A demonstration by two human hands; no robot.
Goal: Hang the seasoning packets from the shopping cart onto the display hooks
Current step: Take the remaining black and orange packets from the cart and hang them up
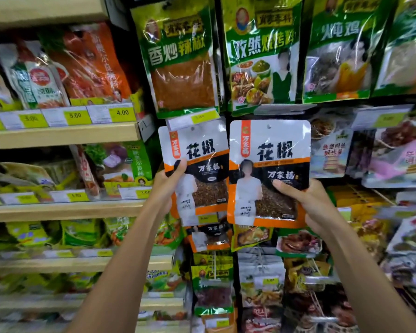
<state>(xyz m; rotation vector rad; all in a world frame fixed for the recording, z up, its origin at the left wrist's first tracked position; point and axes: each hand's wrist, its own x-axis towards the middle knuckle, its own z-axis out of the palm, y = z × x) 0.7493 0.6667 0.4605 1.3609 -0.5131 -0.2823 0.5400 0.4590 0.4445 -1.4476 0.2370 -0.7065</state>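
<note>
Holding one seasoning packet in each hand, the person faces a wall of hanging goods. The left hand [165, 186] grasps the left peppercorn packet [202, 150] at its lower left edge, thumb on the front, fingers behind. The right hand [308, 203] grasps the right peppercorn packet [269, 150] at its lower right corner in the same way.

Both packets are upright and side by side, the right one's edge lying over the left one's. Each is a flat pouch with a white top bearing large black characters, an orange logo tab at the upper left, an orange band, a black lower half and a clear window showing reddish-brown peppercorns. A small round hang hole sits at the top centre of each.

A yellow price tag [195, 118] overlaps the left packet's top. Green seasoning pouches [180, 56] hang just above; wooden shelves [63, 135] of bagged goods stand to the left.
</note>
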